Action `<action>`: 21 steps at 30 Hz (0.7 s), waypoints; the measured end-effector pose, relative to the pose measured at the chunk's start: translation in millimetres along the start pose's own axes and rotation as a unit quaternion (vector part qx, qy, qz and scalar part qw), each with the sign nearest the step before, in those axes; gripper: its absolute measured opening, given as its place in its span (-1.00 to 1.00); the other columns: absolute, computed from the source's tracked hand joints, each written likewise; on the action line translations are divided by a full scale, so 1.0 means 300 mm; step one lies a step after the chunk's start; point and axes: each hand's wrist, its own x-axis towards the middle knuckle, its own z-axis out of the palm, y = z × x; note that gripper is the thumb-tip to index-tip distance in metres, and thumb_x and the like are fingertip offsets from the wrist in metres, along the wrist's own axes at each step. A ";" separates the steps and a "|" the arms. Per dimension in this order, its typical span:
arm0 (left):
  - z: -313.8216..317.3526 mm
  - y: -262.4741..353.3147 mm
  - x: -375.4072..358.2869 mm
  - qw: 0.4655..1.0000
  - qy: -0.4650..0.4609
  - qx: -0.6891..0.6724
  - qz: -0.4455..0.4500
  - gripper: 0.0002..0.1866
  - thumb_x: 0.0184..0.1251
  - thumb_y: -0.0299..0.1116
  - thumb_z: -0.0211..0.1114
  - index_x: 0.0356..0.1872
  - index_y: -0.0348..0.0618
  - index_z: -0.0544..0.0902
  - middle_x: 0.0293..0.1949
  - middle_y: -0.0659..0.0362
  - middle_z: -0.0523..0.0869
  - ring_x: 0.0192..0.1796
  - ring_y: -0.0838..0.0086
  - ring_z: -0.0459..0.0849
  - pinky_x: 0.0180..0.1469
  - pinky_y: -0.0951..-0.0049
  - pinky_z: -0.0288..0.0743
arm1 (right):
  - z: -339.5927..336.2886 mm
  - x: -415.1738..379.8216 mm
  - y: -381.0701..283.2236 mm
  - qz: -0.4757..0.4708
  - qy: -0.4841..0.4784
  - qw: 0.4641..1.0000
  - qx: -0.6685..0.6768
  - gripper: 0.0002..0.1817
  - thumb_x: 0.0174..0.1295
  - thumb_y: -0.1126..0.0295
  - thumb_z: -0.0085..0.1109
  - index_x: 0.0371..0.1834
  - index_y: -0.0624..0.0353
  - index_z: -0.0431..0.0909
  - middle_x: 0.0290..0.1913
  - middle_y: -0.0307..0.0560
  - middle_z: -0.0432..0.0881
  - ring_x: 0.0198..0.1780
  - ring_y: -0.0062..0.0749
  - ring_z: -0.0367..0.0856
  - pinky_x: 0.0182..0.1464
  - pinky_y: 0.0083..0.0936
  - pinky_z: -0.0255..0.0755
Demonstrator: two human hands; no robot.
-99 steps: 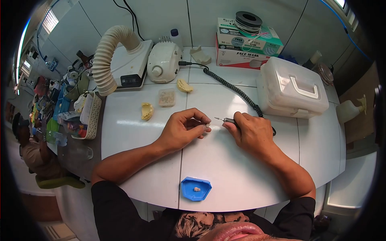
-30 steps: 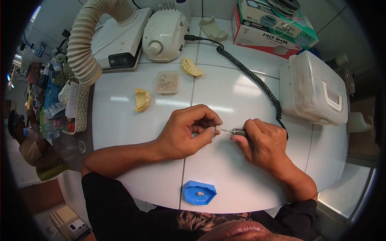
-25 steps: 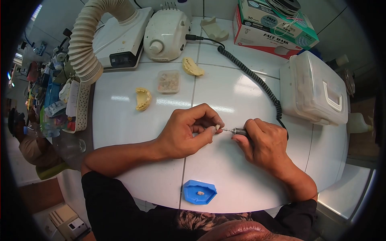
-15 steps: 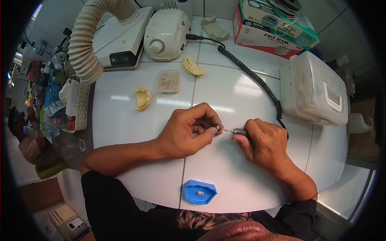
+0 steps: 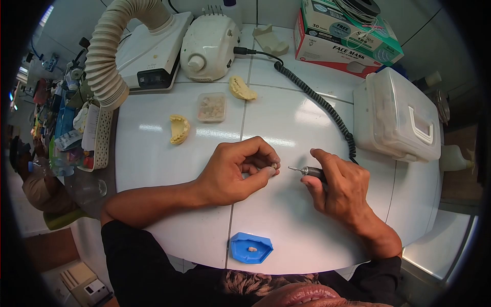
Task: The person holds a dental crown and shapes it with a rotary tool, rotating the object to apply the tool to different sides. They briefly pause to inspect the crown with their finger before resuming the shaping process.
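Between thumb and fingertips, my left hand (image 5: pixel 238 171) pinches a small tooth-like piece (image 5: pixel 274 166). My right hand (image 5: pixel 340 184) holds a rotary handpiece (image 5: pixel 313 173), its thin tip pointing left, apart from the piece; the index finger is raised off the tool. A coiled black cord (image 5: pixel 322 105) runs from the white control box (image 5: pixel 209 48) toward the right hand. Nearer my body, a blue tray (image 5: pixel 240 249) has a small pale piece in it. Beyond my left hand are two yellow dental casts (image 5: pixel 179 130) and a clear box of small pieces (image 5: pixel 211 107).
A ribbed hose (image 5: pixel 99 61) arches over a white unit (image 5: pixel 153 56) at the back left. Mask boxes (image 5: pixel 342 46) and a lidded plastic case (image 5: pixel 394 117) stand at the right. A white basket (image 5: pixel 104 138) is at the left; a person (image 5: pixel 43 192) sits beyond.
The handpiece has moved right, away from the piece in my left hand. My right index finger has lifted and extended. The view has shifted slightly.
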 end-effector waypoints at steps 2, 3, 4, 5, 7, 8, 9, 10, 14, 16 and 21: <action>0.001 -0.002 0.000 1.000 -0.003 0.004 0.005 -0.79 0.63 -0.59 0.36 0.16 -0.37 0.63 0.11 0.02 0.80 0.21 0.34 0.90 0.00 0.52 0.88 | 0.001 -0.001 0.004 0.016 -0.008 1.000 -0.007 -0.36 0.44 -0.11 0.49 0.22 0.30 0.73 -0.46 -0.14 0.67 -0.56 -0.25 0.64 -0.47 -0.36 0.46; 0.000 -0.002 0.000 1.000 -0.002 0.006 0.008 -0.79 0.63 -0.58 0.37 0.16 -0.36 0.62 0.11 0.03 0.80 0.22 0.34 0.90 0.00 0.52 0.88 | -0.013 0.002 0.000 0.015 -0.007 1.000 -0.006 -0.36 0.44 -0.10 0.49 0.23 0.30 0.73 -0.46 -0.14 0.67 -0.56 -0.25 0.65 -0.47 -0.35 0.47; 0.000 -0.001 -0.001 1.000 -0.001 0.008 0.006 -0.79 0.64 -0.58 0.37 0.17 -0.36 0.62 0.10 0.03 0.80 0.22 0.34 0.90 0.00 0.53 0.88 | -0.029 0.004 -0.007 0.013 -0.006 1.000 -0.005 -0.36 0.44 -0.10 0.49 0.25 0.30 0.73 -0.46 -0.14 0.68 -0.55 -0.24 0.65 -0.47 -0.35 0.47; 0.001 -0.001 -0.003 1.000 -0.001 0.010 0.004 -0.78 0.64 -0.57 0.37 0.18 -0.36 0.62 0.09 0.04 0.79 0.22 0.34 0.89 0.00 0.53 0.88 | -0.037 0.004 -0.011 0.011 -0.006 1.000 -0.004 -0.36 0.44 -0.09 0.49 0.26 0.30 0.73 -0.46 -0.14 0.68 -0.55 -0.24 0.66 -0.47 -0.35 0.47; -0.001 0.002 0.001 1.000 0.000 0.009 -0.003 -0.77 0.65 -0.56 0.37 0.19 -0.37 0.62 0.09 0.04 0.78 0.23 0.33 0.89 0.00 0.54 0.87 | -0.005 0.003 0.010 0.028 -0.011 0.999 -0.017 -0.36 0.45 -0.08 0.50 0.28 0.30 0.73 -0.46 -0.14 0.68 -0.55 -0.24 0.66 -0.47 -0.34 0.47; 0.002 0.004 -0.003 1.000 0.000 0.002 -0.013 -0.77 0.66 -0.56 0.37 0.20 -0.37 0.62 0.09 0.04 0.77 0.23 0.33 0.89 0.00 0.54 0.87 | 0.005 -0.002 0.015 0.039 -0.016 0.999 -0.022 -0.36 0.45 -0.08 0.50 0.29 0.30 0.73 -0.46 -0.14 0.68 -0.55 -0.25 0.66 -0.47 -0.34 0.48; 0.000 0.007 -0.001 1.000 0.000 -0.003 -0.020 -0.77 0.66 -0.55 0.37 0.20 -0.37 0.62 0.10 0.04 0.77 0.24 0.33 0.89 0.00 0.54 0.87 | 0.006 0.001 0.017 0.042 -0.017 0.999 -0.024 -0.36 0.45 -0.07 0.50 0.29 0.30 0.73 -0.46 -0.13 0.68 -0.55 -0.25 0.66 -0.47 -0.34 0.48; 0.000 0.009 0.000 1.000 0.001 -0.012 -0.025 -0.76 0.66 -0.55 0.37 0.21 -0.37 0.61 0.11 0.04 0.76 0.24 0.33 0.89 0.00 0.53 0.87 | 0.006 0.003 0.016 0.045 -0.019 0.999 -0.025 -0.36 0.45 -0.06 0.50 0.29 0.30 0.72 -0.45 -0.13 0.68 -0.55 -0.25 0.67 -0.47 -0.34 0.48; 0.001 0.008 -0.002 0.999 0.004 -0.035 -0.037 -0.74 0.66 -0.55 0.37 0.23 -0.37 0.61 0.14 0.03 0.75 0.24 0.32 0.89 0.00 0.52 0.87 | -0.017 0.008 0.003 0.029 -0.008 0.999 -0.017 -0.37 0.45 -0.04 0.51 0.32 0.29 0.72 -0.46 -0.15 0.67 -0.56 -0.27 0.65 -0.47 -0.35 0.47; -0.002 0.007 0.000 0.999 0.003 -0.036 -0.033 -0.74 0.66 -0.55 0.37 0.24 -0.37 0.60 0.14 0.03 0.74 0.24 0.32 0.89 0.00 0.52 0.87 | 0.008 0.004 0.019 0.039 -0.013 0.999 -0.026 -0.36 0.45 -0.04 0.51 0.33 0.29 0.72 -0.47 -0.17 0.64 -0.56 -0.28 0.63 -0.48 -0.35 0.47; -0.003 0.014 0.000 0.999 -0.001 -0.027 -0.031 -0.73 0.64 -0.57 0.37 0.24 -0.36 0.60 0.14 0.04 0.75 0.25 0.31 0.89 0.02 0.51 0.88 | -0.017 0.009 0.005 0.030 -0.010 0.999 -0.016 -0.37 0.44 -0.03 0.52 0.32 0.29 0.73 -0.47 -0.17 0.65 -0.57 -0.28 0.63 -0.48 -0.34 0.47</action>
